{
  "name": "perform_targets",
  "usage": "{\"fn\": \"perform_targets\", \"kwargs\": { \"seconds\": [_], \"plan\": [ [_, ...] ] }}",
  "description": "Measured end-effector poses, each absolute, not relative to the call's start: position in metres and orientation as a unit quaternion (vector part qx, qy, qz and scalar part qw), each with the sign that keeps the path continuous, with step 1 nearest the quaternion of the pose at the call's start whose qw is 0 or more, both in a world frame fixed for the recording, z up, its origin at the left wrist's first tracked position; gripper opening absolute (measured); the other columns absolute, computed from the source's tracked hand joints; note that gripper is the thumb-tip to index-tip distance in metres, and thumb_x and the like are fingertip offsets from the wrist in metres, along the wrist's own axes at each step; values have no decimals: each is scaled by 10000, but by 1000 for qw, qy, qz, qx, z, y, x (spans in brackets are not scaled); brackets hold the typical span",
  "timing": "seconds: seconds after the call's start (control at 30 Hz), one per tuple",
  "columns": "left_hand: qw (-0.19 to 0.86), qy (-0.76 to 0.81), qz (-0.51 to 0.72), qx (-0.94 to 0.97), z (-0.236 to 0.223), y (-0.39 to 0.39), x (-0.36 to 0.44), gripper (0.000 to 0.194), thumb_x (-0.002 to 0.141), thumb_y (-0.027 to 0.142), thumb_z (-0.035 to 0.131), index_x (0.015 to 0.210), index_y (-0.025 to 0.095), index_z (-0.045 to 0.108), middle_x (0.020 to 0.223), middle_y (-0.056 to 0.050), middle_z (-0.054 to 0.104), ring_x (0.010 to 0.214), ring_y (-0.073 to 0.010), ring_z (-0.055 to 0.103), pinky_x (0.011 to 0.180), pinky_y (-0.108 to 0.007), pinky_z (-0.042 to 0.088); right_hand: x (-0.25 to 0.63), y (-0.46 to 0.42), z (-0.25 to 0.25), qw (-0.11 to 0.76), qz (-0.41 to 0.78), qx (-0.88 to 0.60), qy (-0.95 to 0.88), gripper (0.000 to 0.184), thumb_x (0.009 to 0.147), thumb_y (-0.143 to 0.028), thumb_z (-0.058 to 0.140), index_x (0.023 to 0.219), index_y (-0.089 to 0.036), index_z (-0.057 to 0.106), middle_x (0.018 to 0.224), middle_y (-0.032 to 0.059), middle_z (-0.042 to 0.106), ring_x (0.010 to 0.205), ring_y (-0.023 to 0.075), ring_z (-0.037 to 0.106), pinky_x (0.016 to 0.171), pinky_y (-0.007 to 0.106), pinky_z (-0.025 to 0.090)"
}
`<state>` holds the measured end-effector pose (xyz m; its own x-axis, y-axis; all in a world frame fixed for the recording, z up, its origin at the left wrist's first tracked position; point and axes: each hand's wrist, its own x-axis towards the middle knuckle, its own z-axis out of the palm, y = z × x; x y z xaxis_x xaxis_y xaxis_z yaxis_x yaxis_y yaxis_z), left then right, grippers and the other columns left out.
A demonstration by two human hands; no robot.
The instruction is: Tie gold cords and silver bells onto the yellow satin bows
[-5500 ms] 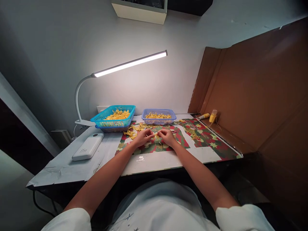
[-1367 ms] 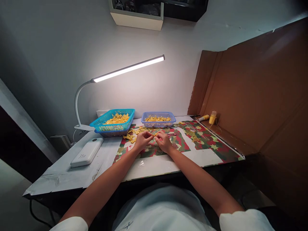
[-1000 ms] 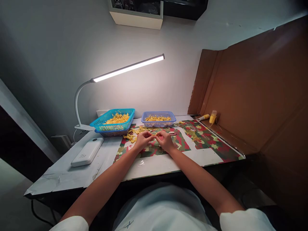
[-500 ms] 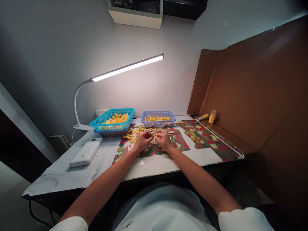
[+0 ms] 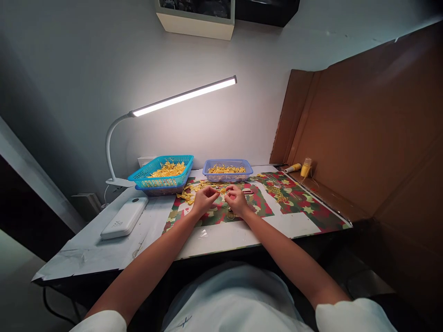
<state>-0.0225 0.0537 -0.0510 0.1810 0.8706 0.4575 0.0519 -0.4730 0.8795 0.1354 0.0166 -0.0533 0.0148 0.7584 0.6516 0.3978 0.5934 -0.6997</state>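
one small yellow piece (image 5: 223, 190) between the fingertips (image 5: 216, 195), above the patterned sheet (image 5: 260, 203) on the surface (image 5: 192, 243), too small for exact form. left hand (image 5: 203, 201) and right hand (image 5: 237, 201) close together, both narrowed to a pinch, seemingly on the piece from either side. could slip if pinched too lightly, or perhaps crease if squeezed too hard. below the right hand, a thin yellow loop (image 5: 228, 216), likely to snag if caught under a wrist. beside the left hand, loose yellow strips (image 5: 187, 197), easily swept along by a careless reach. farther back, a teal basket (image 5: 143, 173) and a purple basket (image 5: 228, 177), both with yellow pieces (image 5: 169, 170) inside, apt to spill if knocked by an outstretched arm.
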Motion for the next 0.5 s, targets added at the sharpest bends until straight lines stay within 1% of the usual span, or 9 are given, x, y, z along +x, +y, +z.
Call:
{"fn": "perform_targets", "kwargs": {
  "seconds": [0.4, 0.5],
  "plan": [
    [361, 348, 539, 676, -54, 53, -24, 196, 666, 331, 723, 661, 173, 607, 577, 17, 612, 522, -113, 538, 487, -212, 426, 135, 15, -51, 565, 146, -428, -690, 259, 725, -184, 536, 479, -205, 458, 912, 45, 605, 894, 199, 570, 878, 377, 423],
    [350, 347, 540, 683, -54, 52, -23, 180, 670, 322, 716, 663, 172, 615, 577, 14, 618, 524, -116, 549, 498, -217, 440, 135, 15, -52, 565, 142, -430, -689, 266, 728, -181, 532, 476, -203, 451, 906, 46, 601, 898, 198, 570, 891, 380, 416]
  ]
}}
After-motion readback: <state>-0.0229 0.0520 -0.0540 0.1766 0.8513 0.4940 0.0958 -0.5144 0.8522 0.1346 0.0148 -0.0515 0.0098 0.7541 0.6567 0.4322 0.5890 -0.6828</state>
